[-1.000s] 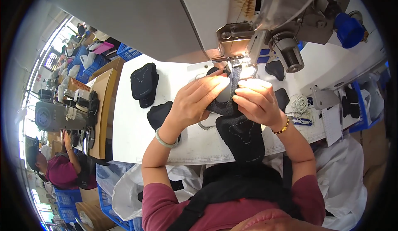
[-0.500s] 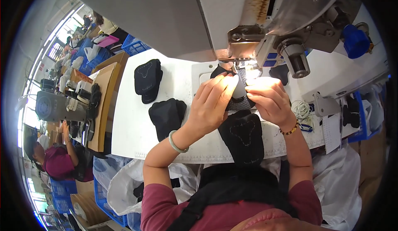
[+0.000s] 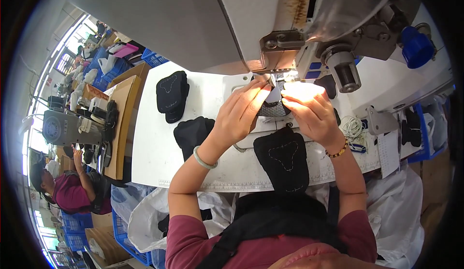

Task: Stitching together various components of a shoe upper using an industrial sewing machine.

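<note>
On the white tabletop (image 3: 146, 155), left hand (image 3: 241, 108) and right hand (image 3: 311, 110) pinched a dark mesh piece (image 3: 274, 109), at their three and nine o'clock respectively.

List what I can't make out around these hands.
Head view, black mesh piece: sides partly covered by the left hand and right hand.
Head view, right fingertips: grip washed out by glare.
Head view, sewing machine: top cut off by the upper edge.
</note>
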Tool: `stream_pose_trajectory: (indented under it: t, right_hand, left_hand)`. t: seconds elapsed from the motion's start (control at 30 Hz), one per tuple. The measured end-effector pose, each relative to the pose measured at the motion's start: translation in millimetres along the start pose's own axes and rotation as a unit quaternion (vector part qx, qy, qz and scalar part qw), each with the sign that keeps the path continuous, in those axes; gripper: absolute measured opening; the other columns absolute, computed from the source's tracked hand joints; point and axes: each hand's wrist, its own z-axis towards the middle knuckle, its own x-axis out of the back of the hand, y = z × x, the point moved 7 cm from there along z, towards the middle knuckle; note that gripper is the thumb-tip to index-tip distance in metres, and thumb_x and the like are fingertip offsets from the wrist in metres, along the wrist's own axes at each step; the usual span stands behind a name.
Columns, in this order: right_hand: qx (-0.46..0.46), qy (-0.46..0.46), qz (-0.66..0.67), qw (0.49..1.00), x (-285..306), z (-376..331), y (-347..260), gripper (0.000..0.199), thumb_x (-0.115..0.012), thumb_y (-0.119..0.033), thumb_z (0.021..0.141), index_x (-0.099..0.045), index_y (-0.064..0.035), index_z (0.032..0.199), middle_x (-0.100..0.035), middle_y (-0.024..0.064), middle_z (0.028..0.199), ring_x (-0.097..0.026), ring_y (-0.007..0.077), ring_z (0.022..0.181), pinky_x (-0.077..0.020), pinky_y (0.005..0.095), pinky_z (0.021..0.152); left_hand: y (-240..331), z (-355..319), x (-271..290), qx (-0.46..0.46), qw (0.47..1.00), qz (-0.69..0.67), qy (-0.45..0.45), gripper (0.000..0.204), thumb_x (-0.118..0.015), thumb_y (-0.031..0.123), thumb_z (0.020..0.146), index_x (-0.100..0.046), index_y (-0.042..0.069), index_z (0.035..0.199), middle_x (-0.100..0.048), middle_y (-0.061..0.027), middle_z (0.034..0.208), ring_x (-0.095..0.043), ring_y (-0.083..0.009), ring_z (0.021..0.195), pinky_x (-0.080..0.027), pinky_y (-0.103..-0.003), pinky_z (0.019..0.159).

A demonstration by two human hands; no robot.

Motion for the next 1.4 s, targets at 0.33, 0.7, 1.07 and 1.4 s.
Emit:
stream_pose_trajectory:
  t: [0.33,0.7,1.07,1.4]
  right_hand:
    - [-0.017,0.017,-0.063,0.998,-1,7,-2,0.027,-0.064,-0.005,0.076,-0.064,-0.0072,0.103,-0.061,0.0023,0.104,-0.058,0.0171,0.091,-0.0428,0.0325,0.083]
    - [-0.058,0.022,-0.074,0.995,-4,6,-3,0.029,-0.071,-0.007,0.076,-0.065,-0.0091,0.104,-0.062,0.0025,0.106,-0.057,0.0221,0.098,-0.0410,0.0352,0.086]
    - [-0.049,0.036,-0.071,0.996,-6,7,-3,0.028,-0.069,-0.009,0.077,-0.065,-0.0097,0.104,-0.060,0.0011,0.104,-0.057,0.0174,0.094,-0.0426,0.0340,0.084]
    - [-0.052,0.016,-0.075,0.996,-5,6,-7,0.029,-0.068,-0.006,0.075,-0.065,-0.0093,0.104,-0.060,0.0012,0.105,-0.057,0.0170,0.095,-0.0426,0.0337,0.085]
  left_hand:
    - [-18,-6,-9,0.055,0.998,-0.020,-0.003,0.049,-0.062,-0.011,0.061,-0.060,-0.005,0.109,-0.060,-0.0182,0.108,-0.061,-0.0318,0.092,-0.052,-0.036,0.078]
    - [-42,0,1,0.149,0.974,-0.162,-0.051,0.031,-0.060,0.008,0.073,-0.061,-0.008,0.100,-0.062,-0.0204,0.097,-0.062,-0.0324,0.083,-0.050,-0.034,0.074]
    - [-97,-15,-54,0.494,0.718,-0.484,-0.077,0.016,-0.057,0.012,0.085,-0.058,-0.003,0.091,-0.057,-0.0006,0.081,-0.052,-0.0076,0.077,-0.044,-0.024,0.069]
    - [-126,-3,-61,0.349,0.878,-0.277,-0.175,0.018,-0.058,0.012,0.086,-0.063,-0.004,0.092,-0.065,-0.0109,0.084,-0.057,-0.0156,0.075,-0.047,-0.029,0.070]
